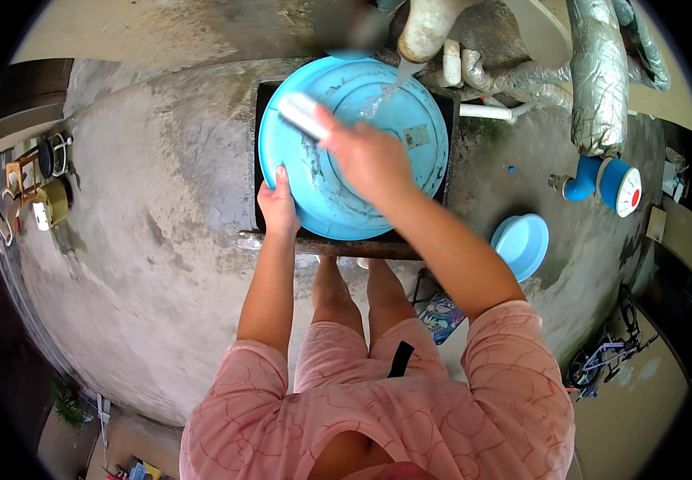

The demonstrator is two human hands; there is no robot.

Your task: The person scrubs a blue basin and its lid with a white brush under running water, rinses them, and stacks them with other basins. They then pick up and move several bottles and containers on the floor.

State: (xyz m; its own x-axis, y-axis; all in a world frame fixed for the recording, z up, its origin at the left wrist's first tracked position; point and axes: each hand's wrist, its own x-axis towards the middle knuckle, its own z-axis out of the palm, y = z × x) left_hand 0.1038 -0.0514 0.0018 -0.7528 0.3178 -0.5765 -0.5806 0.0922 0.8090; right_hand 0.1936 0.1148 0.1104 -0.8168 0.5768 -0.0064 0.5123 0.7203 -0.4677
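A large round blue plastic basin (376, 204) rests in a dark-walled sink (260, 204). Dark streaks mark its ringed face, which also bears a small worn label; I cannot tell whether this is its inside or underside. My left hand (278, 204) grips the basin's left rim, thumb on top. In my right hand (373, 156), blurred by motion, is a white scrubbing brush (302, 114) over the upper left of the basin. From a pale pipe (427, 30) above, water (391, 90) runs onto the basin's upper right.
A smaller blue basin (522, 247) stands on the concrete floor to the right. Foil-wrapped pipes (600, 78) and a blue pipe fitting (582, 180) are at upper right. Beside my legs is a stool with a floral seat (442, 318). A bicycle (603, 360) stands farther right.
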